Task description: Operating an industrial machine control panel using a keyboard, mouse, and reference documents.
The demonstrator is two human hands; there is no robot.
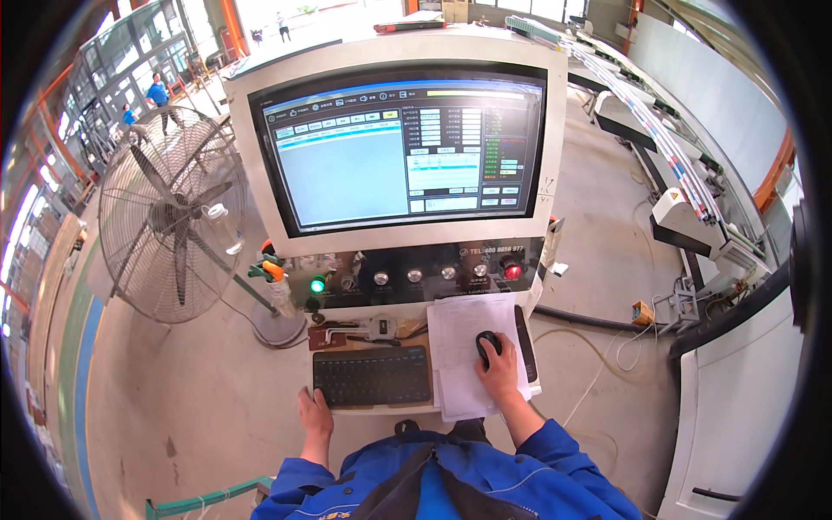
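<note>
My right hand (497, 371) is closed over a black computer mouse (487, 345). The mouse rests on a stack of white printed sheets (455, 373) at the right of the console's shelf (373, 408). At the shelf's left front corner, my left hand (316, 412) grips the edge, thumb on top and fingers down the outer side. Just right of that hand lies a black keyboard (371, 377), which it does not type on. Above the shelf, a large lit monitor (347, 173) shows tables, number fields and buttons.
A button panel (399, 276) with green and red lamps runs below the monitor. Hex keys and a small gauge (381, 327) lie behind the keyboard. A caged fan (173, 217) stands left. Machine rails (676, 165) extend right; cables (607, 347) cross the floor. Distant people (159, 91) stand left.
</note>
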